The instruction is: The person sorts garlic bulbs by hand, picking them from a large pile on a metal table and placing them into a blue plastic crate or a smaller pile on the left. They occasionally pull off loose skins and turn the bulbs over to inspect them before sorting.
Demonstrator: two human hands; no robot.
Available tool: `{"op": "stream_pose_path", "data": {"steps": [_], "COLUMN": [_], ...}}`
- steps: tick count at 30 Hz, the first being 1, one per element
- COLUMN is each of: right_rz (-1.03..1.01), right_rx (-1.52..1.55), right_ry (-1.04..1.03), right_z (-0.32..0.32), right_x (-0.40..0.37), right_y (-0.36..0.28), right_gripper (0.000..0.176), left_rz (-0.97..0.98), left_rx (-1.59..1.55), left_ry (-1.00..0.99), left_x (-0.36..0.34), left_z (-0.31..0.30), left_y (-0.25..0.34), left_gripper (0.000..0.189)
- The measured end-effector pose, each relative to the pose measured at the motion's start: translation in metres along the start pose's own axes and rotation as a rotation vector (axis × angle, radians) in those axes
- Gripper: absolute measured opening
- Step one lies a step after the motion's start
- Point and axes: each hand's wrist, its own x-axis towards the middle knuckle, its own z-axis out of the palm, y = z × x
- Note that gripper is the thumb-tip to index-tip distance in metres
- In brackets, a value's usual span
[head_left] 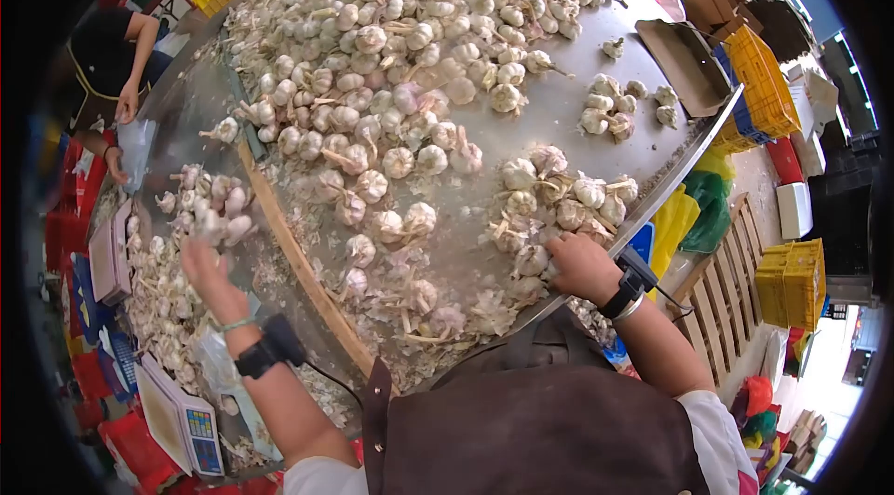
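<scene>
A big metal table [559, 113] is heaped with garlic bulbs [391, 76]. My right hand [579, 264] rests on a small cluster of garlic bulbs [559, 202] near the table's right rim, fingers curled around a bulb at the edge. My left hand [203, 264] reaches out to the left, fingers closed around garlic bulbs [209, 220], blurred, above a lower pile of garlic [163, 295]. Both wrists wear black bands. I wear a brown apron [549, 430].
A wooden strip [298, 262] runs along the table's left side. A weighing scale [182, 416] sits at lower left. Another person in black [116, 67] works at far left. Yellow crates [759, 85], cardboard boxes [712, 6] and a wooden pallet [726, 281] stand to the right.
</scene>
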Motion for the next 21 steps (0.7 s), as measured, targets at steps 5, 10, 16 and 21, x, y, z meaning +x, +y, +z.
{"op": "stream_pose_path", "data": {"steps": [5, 10, 16, 21], "right_rz": [0.072, 0.170, -0.105, -0.208], "right_rx": [-0.065, 0.389, 1.994, 1.877], "right_ry": [-0.060, -0.078, 0.043, -0.002], "right_z": [0.006, -0.031, -0.059, -0.048], "right_x": [0.009, 0.006, -0.013, 0.002], "right_y": [-0.003, 0.017, 0.019, 0.026], "right_gripper": [0.028, 0.025, 0.041, 0.039], "left_rz": [0.403, 0.758, 0.237, -0.657], "left_rx": [0.486, 0.739, 0.519, -0.277], "left_ry": [-0.994, -1.271, -1.315, -1.048], "left_x": [-0.146, -0.204, -0.192, -0.163], "left_z": [0.061, 0.074, 0.078, 0.060], "left_y": [0.015, -0.038, -0.040, -0.026], "left_gripper": [0.030, 0.037, 0.031, 0.021]}}
